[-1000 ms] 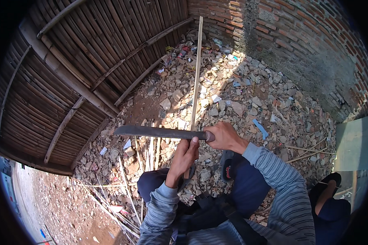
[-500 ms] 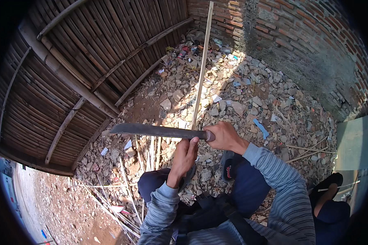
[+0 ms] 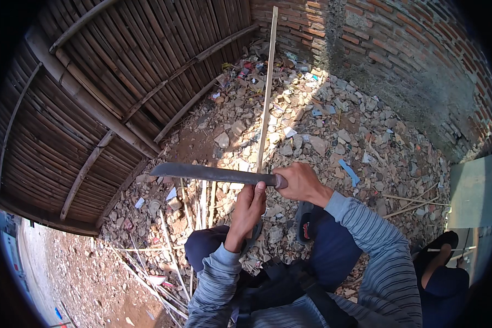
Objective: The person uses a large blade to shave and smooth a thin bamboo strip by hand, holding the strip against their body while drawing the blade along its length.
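My right hand (image 3: 305,185) is closed round the short handle of a machete (image 3: 205,173), whose long dark blade points left across my front. Just under the blade, near the handle, my left hand (image 3: 247,213) is closed with its thumb up along the near end of a long pale bamboo strip (image 3: 267,90). The strip runs away from me toward the brick wall. Blade and strip cross right at my left thumb; the blade hides the crossing, so I cannot tell how deep it sits on the strip.
Rubble and litter (image 3: 317,145) cover the ground. A slatted bamboo wall (image 3: 87,109) stands at left, a brick wall (image 3: 388,54) behind. Several thin pale strips (image 3: 153,292) lie near my left knee. At lower right a person's bent leg (image 3: 443,273) shows beside a greenish panel (image 3: 470,191).
The far end of the bamboo strip has swung slightly left and dropped a little. The machete's tip has risen slightly. Both hands stay nearly in place.
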Demonstrator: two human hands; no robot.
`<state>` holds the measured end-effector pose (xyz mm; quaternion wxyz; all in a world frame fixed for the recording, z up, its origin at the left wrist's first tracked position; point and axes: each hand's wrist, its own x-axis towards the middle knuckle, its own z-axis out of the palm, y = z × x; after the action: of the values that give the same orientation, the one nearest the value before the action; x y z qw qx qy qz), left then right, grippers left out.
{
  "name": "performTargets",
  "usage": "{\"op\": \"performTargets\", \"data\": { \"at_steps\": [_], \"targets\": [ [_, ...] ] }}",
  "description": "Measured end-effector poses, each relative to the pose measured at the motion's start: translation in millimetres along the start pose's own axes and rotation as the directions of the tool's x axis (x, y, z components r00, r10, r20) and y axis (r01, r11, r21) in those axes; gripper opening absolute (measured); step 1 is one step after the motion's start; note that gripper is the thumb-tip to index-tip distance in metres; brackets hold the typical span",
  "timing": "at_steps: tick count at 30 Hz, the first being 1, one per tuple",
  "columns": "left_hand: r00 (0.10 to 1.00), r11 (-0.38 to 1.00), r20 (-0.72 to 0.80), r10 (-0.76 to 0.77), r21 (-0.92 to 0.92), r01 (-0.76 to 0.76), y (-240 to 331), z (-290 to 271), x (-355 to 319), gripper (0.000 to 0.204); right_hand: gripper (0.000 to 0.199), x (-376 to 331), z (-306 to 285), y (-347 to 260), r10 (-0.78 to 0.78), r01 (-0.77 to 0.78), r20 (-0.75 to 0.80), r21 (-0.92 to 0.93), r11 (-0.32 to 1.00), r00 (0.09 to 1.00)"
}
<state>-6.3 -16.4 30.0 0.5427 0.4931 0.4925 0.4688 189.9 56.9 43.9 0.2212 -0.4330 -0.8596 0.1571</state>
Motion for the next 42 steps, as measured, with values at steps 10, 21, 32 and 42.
{"op": "performTargets", "data": {
  "at_steps": [10, 21, 32, 42],
  "targets": [
    [0.992, 0.999, 0.119, -0.038, 0.042, 0.034, -0.5, -7.2, -1.4, 0.048, 0.018, 0.5, -6.9, 2.4, -0.07, 0.053, 0.08, 0.193, 0.98, 0.994],
    [0.998, 0.989, 0.048, 0.044, 0.138, -0.051, -4.4, -6.8, 0.6, 0.046, 0.014, -2.4, -3.4, -0.3, -0.049, 0.046, 0.015, 0.158, 0.986, 0.999],
    [0.999, 0.999, -0.024, -0.021, 0.044, 0.023, -11.0, -4.3, 4.1, 0.045, 0.016, 2.0, -6.2, 0.2, -0.019, 0.018, -0.02, -0.047, 0.999, 1.0],
    [0.985, 0.976, 0.057, 0.164, 0.136, -0.17, -0.8, -0.5, 3.0, 0.034, 0.017, -1.1, -3.1, -9.4, -0.06, 0.058, 0.032, 0.039, 0.998, 0.998]
  ]
}}
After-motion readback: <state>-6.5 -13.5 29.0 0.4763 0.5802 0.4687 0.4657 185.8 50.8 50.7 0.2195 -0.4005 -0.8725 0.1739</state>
